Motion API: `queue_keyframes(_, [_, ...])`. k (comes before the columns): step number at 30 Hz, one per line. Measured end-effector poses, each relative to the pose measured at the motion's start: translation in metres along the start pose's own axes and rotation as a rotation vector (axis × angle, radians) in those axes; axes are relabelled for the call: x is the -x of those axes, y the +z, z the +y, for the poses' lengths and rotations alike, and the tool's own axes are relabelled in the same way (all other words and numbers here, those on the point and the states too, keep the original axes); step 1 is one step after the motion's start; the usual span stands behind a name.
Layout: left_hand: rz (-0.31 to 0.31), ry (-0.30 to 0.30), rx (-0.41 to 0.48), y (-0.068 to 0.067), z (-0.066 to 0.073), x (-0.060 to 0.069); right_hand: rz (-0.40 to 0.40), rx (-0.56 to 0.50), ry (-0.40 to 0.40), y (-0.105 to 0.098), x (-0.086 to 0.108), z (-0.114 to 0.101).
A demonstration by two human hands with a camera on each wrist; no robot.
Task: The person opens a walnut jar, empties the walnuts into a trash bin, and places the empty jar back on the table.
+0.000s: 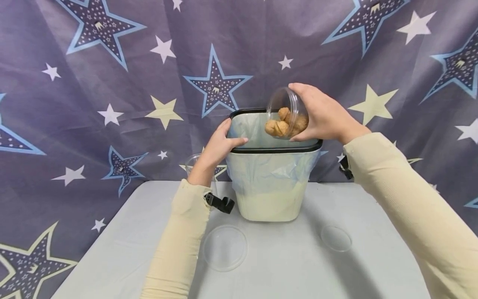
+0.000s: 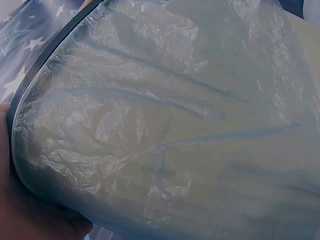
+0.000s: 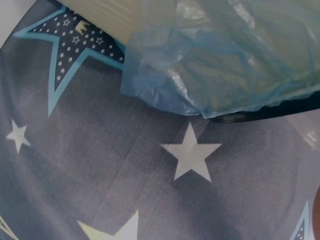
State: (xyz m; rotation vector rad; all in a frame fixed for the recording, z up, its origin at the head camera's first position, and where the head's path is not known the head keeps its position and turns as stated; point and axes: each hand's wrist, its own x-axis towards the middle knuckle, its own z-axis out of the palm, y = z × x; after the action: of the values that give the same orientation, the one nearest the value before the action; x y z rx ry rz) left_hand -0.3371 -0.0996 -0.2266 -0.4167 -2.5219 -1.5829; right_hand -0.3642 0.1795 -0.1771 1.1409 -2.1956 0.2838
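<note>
A cream trash can [image 1: 274,203] stands on the table, lined with a pale blue plastic bag [image 1: 270,170] held under its black rim [image 1: 276,150]. My left hand [image 1: 218,145] grips the rim on its left side, thumb on the inner side. In the left wrist view, the bag [image 2: 165,120] fills most of the picture. Over the opening, my right hand [image 1: 323,112] holds a clear plastic jar [image 1: 284,99] tipped on its side, mouth facing left and down. Several walnuts [image 1: 278,128] lie in the jar, some right at its mouth. The can's bottom is hidden.
Two clear round lids lie on the table, a larger lid [image 1: 225,248] at front left and a smaller lid [image 1: 336,238] at right. Another clear container [image 1: 192,160] stands partly hidden behind my left forearm. A star-patterned cloth [image 1: 261,54] hangs behind the table [image 1: 284,257].
</note>
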Motion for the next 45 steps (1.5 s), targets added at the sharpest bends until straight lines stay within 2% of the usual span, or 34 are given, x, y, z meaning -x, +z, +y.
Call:
queue_keyframes(9, [0.005, 0.009, 0.012, 0.001, 0.002, -0.001, 0.003, 0.040, -0.019, -0.003, 0.006, 0.005])
queue_keyframes(18, [0.008, 0.016, 0.018, 0.001, 0.002, -0.001, 0.017, 0.068, 0.001, -0.011, 0.007, 0.007])
queue_keyframes(24, [-0.002, 0.016, 0.019, 0.001, 0.002, -0.001, 0.042, 0.117, -0.051, -0.013, 0.007, 0.008])
queue_keyframes(29, [-0.005, 0.014, 0.016, 0.001, 0.001, -0.002, 0.044, 0.174, -0.053, -0.014, 0.004, 0.005])
queue_keyframes(35, [0.006, 0.012, 0.015, 0.001, 0.000, -0.002, 0.089, 0.222, -0.167, -0.011, 0.002, 0.000])
queue_keyframes(38, [0.006, 0.013, 0.013, 0.001, 0.000, -0.002, 0.121, 0.250, -0.134, -0.012, 0.003, 0.001])
queue_keyframes(41, [0.004, 0.013, 0.012, 0.001, 0.000, -0.002, 0.121, 0.247, -0.086, -0.014, 0.004, 0.002])
queue_keyframes(45, [0.008, 0.017, 0.014, 0.001, 0.000, -0.001, 0.090, 0.223, -0.091, -0.015, 0.006, 0.004])
